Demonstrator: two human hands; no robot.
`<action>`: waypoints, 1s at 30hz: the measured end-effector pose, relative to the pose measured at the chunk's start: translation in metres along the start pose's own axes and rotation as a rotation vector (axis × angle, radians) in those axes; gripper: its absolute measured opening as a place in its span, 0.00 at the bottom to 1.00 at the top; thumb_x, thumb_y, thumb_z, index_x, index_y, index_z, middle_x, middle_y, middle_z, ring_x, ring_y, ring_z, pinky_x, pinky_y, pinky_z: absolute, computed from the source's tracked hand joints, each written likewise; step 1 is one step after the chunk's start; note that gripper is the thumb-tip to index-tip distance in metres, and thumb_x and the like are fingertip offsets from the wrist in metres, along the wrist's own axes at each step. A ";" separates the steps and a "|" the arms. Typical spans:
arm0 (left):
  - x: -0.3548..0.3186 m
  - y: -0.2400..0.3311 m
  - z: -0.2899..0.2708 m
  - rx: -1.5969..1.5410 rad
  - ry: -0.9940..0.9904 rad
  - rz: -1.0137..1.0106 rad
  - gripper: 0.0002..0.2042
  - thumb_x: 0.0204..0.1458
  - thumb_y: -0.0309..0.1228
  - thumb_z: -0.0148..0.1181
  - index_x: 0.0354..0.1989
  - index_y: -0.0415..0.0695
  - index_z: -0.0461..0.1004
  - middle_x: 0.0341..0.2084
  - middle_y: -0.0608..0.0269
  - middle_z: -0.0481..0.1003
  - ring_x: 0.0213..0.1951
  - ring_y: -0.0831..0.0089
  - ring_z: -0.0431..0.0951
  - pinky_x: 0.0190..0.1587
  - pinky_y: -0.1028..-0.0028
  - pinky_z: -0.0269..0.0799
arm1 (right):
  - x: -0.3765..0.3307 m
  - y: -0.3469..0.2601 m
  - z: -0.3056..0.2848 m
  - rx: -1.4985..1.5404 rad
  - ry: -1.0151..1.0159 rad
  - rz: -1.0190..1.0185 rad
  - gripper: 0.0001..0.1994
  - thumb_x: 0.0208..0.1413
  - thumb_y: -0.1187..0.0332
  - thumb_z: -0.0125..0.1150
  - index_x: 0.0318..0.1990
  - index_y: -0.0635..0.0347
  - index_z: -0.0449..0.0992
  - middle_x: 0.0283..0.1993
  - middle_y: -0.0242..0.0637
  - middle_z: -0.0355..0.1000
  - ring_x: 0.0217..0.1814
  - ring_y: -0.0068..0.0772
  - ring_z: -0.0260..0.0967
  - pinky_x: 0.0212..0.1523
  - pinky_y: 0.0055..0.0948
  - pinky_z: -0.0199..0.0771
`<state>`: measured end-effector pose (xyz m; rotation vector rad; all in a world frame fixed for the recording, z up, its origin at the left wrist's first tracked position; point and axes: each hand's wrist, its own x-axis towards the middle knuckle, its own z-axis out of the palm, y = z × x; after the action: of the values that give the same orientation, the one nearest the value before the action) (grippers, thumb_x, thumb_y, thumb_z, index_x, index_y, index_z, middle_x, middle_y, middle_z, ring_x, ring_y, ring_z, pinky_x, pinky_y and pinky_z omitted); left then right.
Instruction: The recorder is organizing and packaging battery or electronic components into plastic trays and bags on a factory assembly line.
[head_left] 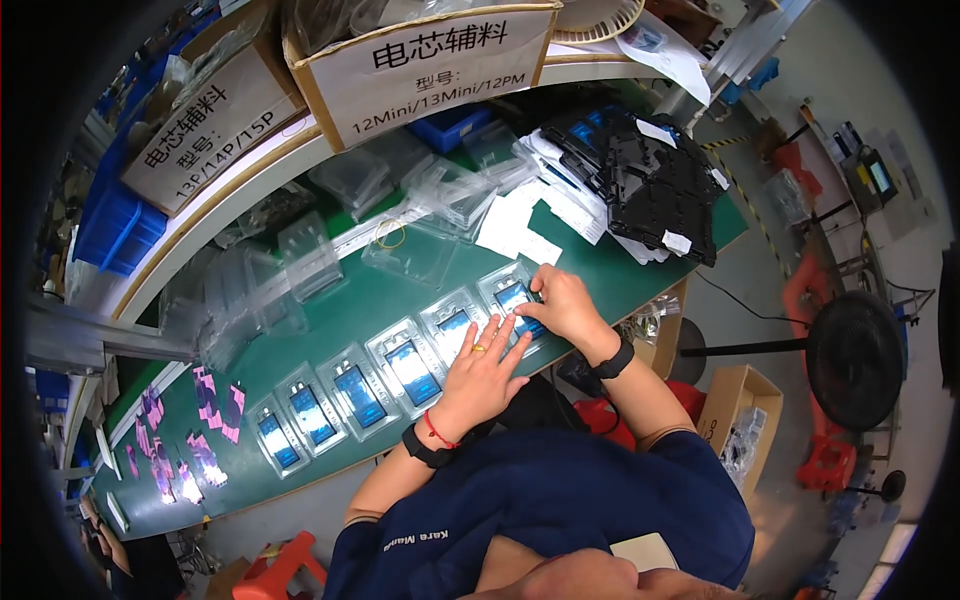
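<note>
a: head view, looking down: what are the hands doing?

b: the right hand (566, 305) rests on the clear tray at the right end of the row (513, 297), its grip pressed together, fingertips pinching at the tray's upper edge. the left hand (484, 372) lies flat just beside it, fingers spread, palm over the near edge of the next tray (452, 330).

a: where do those trays sit?

b: on a green surface (380, 290), in a slanted row of clear trays (360, 385), each holding a flat blue-faced part. the row runs from the lower left up to the hands.

a: how far along does the work look?

b: as a judgement, well on: every tray in the row already has a blue part in it, and the hands are at the last one on the right. whether any are sealed or covered, i cannot tell.

a: what else is around?

b: empty clear trays (300, 265) piled behind the row, pink strips (205, 410) at the far left, a stack of black trays (655, 190) to the right, white paper slips (520, 225), and two cardboard boxes (430, 60) on the shelf above.
</note>
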<state>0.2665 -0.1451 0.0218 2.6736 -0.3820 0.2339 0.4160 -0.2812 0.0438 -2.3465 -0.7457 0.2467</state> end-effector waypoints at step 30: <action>0.005 0.005 -0.006 0.043 -0.060 0.006 0.30 0.47 0.41 0.62 0.60 0.47 0.64 0.61 0.45 0.58 0.63 0.49 0.57 0.63 0.50 0.49 | 0.038 0.071 -0.176 -0.834 1.022 -0.404 0.08 0.41 0.78 0.52 0.31 0.60 0.72 0.30 0.39 0.72 0.33 0.40 0.71 0.33 0.35 0.70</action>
<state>0.2687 -0.1477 0.0304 2.7275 -0.4077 0.1659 0.5413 -0.3978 0.1346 -2.4477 -0.8130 -1.5759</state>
